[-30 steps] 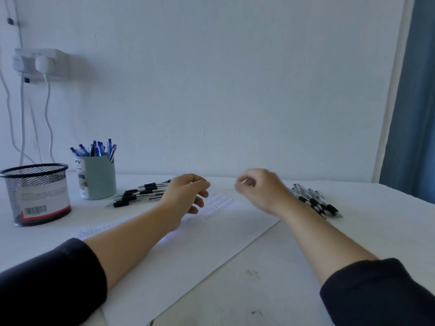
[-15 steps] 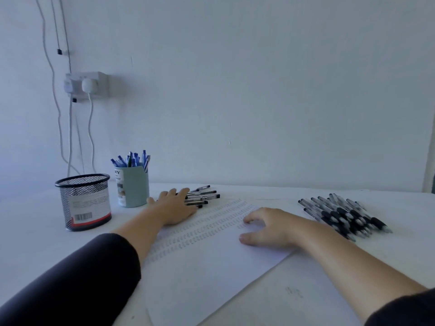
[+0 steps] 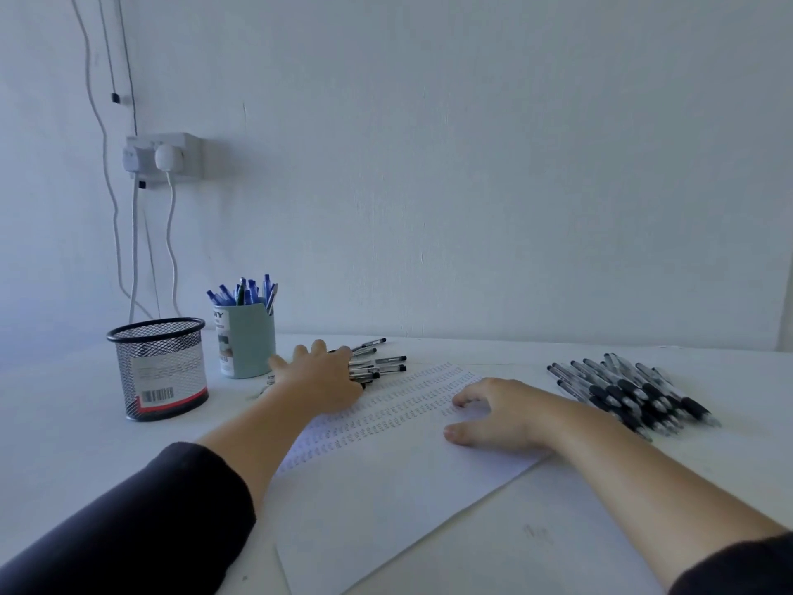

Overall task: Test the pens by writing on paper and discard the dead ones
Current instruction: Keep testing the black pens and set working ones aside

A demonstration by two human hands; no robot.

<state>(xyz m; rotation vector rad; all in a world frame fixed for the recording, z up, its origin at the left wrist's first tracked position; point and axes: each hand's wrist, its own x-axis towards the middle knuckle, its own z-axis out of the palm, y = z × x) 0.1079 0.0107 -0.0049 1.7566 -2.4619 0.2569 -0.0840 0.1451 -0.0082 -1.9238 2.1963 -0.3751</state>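
A white sheet of paper [image 3: 386, 487] with rows of small pen marks lies in the middle of the table. My left hand [image 3: 319, 375] lies flat, fingers spread, on a small pile of black pens [image 3: 379, 365] at the sheet's far left corner. My right hand [image 3: 502, 416] rests palm down on the paper's right side, fingers apart, holding nothing. A larger pile of black pens [image 3: 631, 390] lies on the table just right of that hand.
A black mesh basket [image 3: 161, 369] stands at the left. Beside it a pale green cup [image 3: 246, 341] holds several blue pens. A wall socket with a plug and cables [image 3: 165, 158] is above them. The white table [image 3: 558, 530] meets the wall behind.
Both hands were raised with curled fingers a second ago. They have come down: the left onto the small pen pile, the right flat onto the paper. The view has shifted left.
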